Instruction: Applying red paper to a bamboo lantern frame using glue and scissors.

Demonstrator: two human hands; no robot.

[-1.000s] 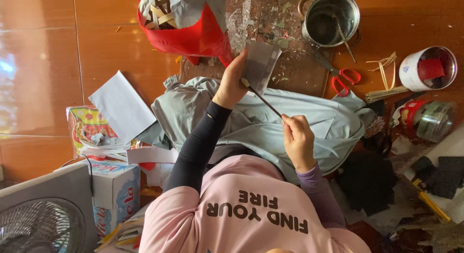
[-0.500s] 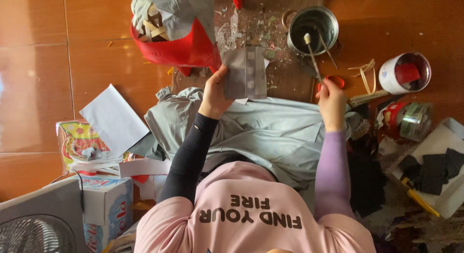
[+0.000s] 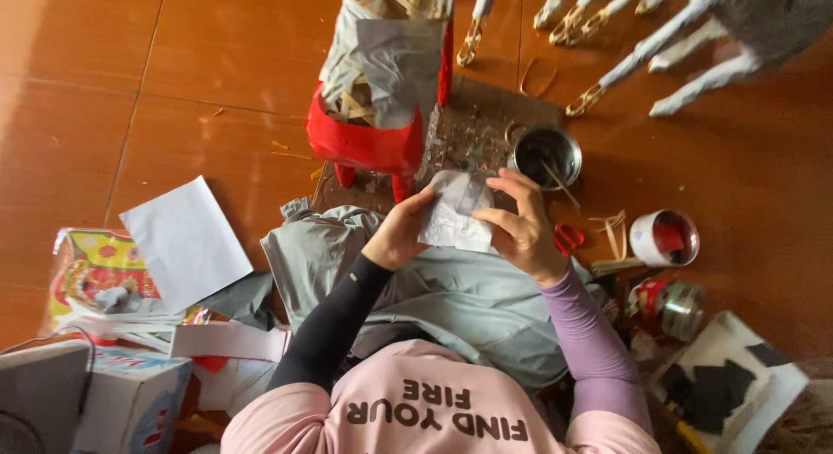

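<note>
Since the earlier frame, the right hand (image 3: pixel 521 233) has left the metal tin (image 3: pixel 544 154) and joined the left hand (image 3: pixel 401 233); both pinch a grey paper piece (image 3: pixel 455 213) above the lap. Fingers hide its side edges. Bare floor (image 3: pixel 191 81) lies open leftward.

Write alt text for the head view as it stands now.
Both hands, left hand and right hand, hold a grey paper piece above a grey cloth on the lap. Ahead stand a red and grey papered frame and a metal tin.
</note>
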